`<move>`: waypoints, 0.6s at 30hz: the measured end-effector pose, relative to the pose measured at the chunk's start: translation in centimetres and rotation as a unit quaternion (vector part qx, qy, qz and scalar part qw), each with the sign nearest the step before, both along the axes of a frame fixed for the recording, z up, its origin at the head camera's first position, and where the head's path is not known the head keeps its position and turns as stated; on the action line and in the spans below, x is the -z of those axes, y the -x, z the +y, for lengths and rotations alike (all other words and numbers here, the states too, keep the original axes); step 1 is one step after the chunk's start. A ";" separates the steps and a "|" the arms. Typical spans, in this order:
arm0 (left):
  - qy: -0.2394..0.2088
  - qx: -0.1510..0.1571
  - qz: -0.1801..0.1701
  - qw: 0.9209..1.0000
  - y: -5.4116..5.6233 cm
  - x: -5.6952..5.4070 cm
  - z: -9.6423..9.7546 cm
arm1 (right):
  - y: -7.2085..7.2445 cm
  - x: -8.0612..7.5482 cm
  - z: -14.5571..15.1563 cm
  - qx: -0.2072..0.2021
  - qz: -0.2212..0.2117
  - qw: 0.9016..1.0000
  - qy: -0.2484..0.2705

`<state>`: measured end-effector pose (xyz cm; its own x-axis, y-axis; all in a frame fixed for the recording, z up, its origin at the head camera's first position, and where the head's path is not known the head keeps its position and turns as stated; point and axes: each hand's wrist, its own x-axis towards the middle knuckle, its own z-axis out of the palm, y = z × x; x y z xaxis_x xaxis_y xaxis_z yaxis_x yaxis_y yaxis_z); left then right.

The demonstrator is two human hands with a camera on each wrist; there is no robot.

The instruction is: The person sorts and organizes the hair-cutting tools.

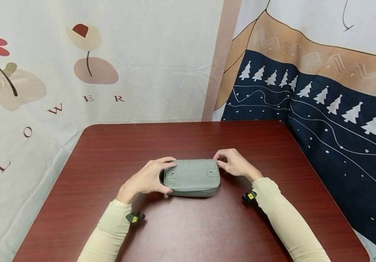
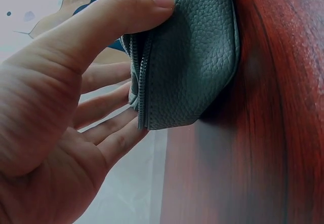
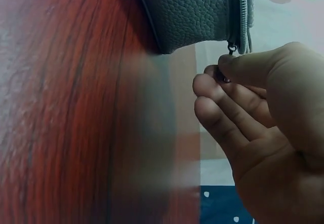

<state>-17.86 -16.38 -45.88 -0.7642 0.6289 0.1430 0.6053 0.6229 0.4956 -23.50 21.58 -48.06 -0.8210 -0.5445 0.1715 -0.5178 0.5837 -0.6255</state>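
A grey-green pebbled leather zip pouch with two snap tabs on its top lies on the table. My left hand grips its left end, the thumb on the front side and the fingers at the far side. At that end, in the left wrist view, the rows of zipper teeth stand slightly apart. By the back right corner, my right hand pinches the small dark zipper pull between thumb and fingers. Most of the pull is hidden by the fingertips. The inside of the pouch is not visible.
The reddish-brown wooden table has rounded far corners. Behind it hangs a pale cloth with flower prints and letters. A navy cloth with white trees hangs along the right side.
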 end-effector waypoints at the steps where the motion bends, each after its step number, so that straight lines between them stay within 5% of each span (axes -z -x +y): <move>1: 0.000 0.000 0.001 1.000 0.0 0.0 0.0 | -0.1 0.0 0.0 0.002 0.008 1.000 -0.003; 18: -0.005 0.009 0.012 1.000 -0.2 0.0 -0.2 | -4.1 -0.4 1.2 0.004 0.100 0.994 -0.044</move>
